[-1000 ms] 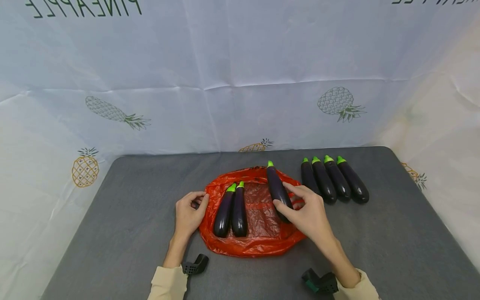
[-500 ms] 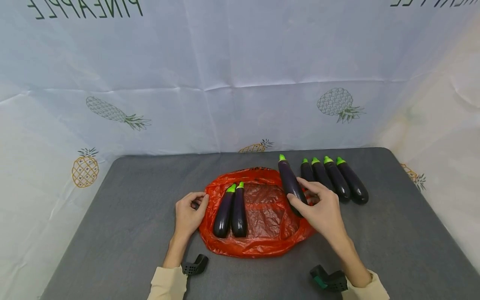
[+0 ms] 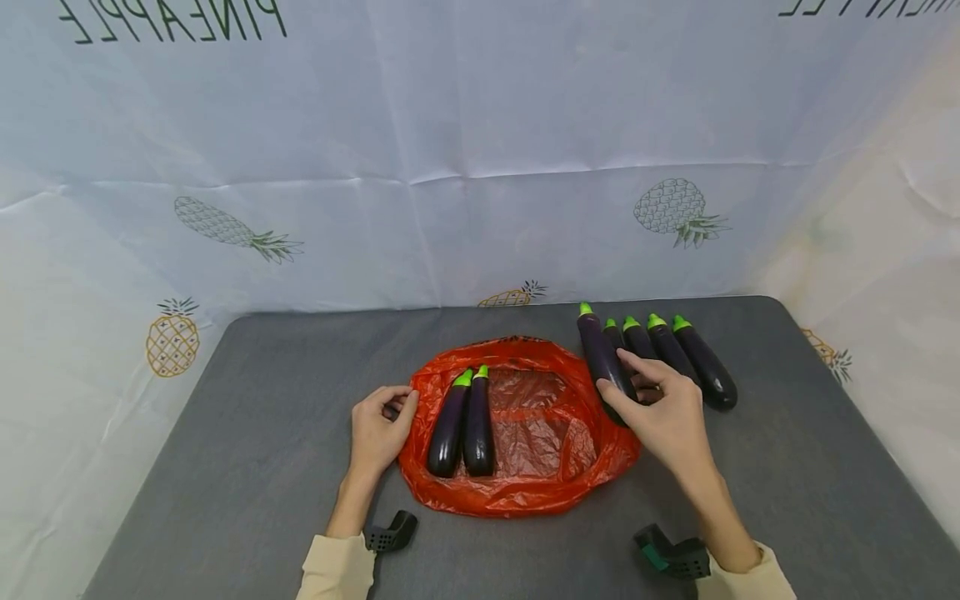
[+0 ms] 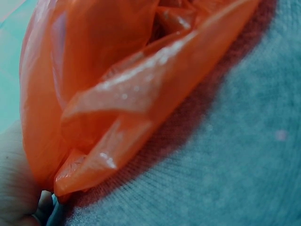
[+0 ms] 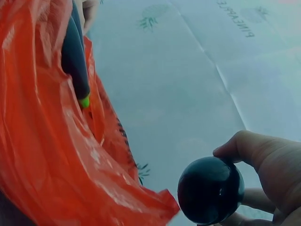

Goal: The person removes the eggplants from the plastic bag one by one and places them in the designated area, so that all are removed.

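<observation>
A red plastic bag (image 3: 517,508) lies spread with its mouth facing up. Two dark purple eggplants with green stem ends, the left one (image 3: 447,429) and the right one (image 3: 478,425), lie side by side in its left half. My left hand (image 3: 380,425) pinches the bag's left rim; the left wrist view shows the film (image 4: 113,141) gathered at the fingers. My right hand (image 3: 667,408) grips another eggplant (image 3: 602,354) between thumb and fingers, above the bag's right rim. Its rounded end (image 5: 210,190) faces the right wrist camera.
Several more eggplants (image 3: 705,362) lie in a row at the back right of the grey table (image 3: 247,467), partly hidden by the right hand and the held eggplant. A white cloth (image 3: 450,233) printed with pineapples hangs behind the table.
My right hand has carried its eggplant rightward and slightly back, from over the bag's interior to its right rim, close to the row. My left hand stays at the left rim.
</observation>
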A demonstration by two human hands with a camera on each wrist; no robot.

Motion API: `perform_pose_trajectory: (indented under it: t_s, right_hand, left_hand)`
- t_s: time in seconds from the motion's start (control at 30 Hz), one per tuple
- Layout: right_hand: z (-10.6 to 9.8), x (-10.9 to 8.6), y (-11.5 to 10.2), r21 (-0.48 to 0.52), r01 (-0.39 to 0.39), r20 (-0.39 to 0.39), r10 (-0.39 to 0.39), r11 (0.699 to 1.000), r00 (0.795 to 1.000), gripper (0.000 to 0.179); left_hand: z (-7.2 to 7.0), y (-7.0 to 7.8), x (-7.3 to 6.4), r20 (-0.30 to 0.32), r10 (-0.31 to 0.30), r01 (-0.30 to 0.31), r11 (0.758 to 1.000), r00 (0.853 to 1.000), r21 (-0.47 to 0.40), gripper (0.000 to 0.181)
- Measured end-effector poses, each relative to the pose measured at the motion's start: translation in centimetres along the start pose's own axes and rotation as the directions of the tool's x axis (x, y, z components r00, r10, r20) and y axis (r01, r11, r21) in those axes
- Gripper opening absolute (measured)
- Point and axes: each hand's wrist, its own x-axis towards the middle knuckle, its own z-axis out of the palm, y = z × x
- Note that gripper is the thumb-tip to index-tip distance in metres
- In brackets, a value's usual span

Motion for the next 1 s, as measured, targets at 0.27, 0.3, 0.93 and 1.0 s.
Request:
perform_pose_trajectory:
  t_s: [0.27, 0.3, 0.93, 1.0]
  right_hand:
    - [-1.0, 0.7, 1.4, -0.040, -0.013, -0.042, 0.011, 0.999, 0.999, 0.046]
    - [-1.2, 0.7, 1.5, -0.047, -0.019, -0.045, 0.017, 0.999, 0.999, 0.046]
    - [-4.0, 2.5, 4.4, -0.086, -0.099, -0.164, 0.084, 0.991, 0.983, 0.045]
    - [-4.4, 2.7, 4.7, -0.085, -0.122, -0.179, 0.105, 0.989, 0.978, 0.045]
  left_hand:
    - [-0.1, 0.0, 0.0, 0.003, -0.003, 0.003, 1.000, 1.000, -0.005, 0.007]
    - [0.0, 0.0, 0.0, 0.003, -0.004, 0.004, 1.000, 1.000, -0.005, 0.006]
    - [0.0, 0.0, 0.0, 0.002, -0.019, 0.019, 1.000, 1.000, 0.003, 0.004]
    - [0.0, 0.0, 0.0, 0.004, -0.022, 0.022, 1.000, 1.000, 0.003, 0.004]
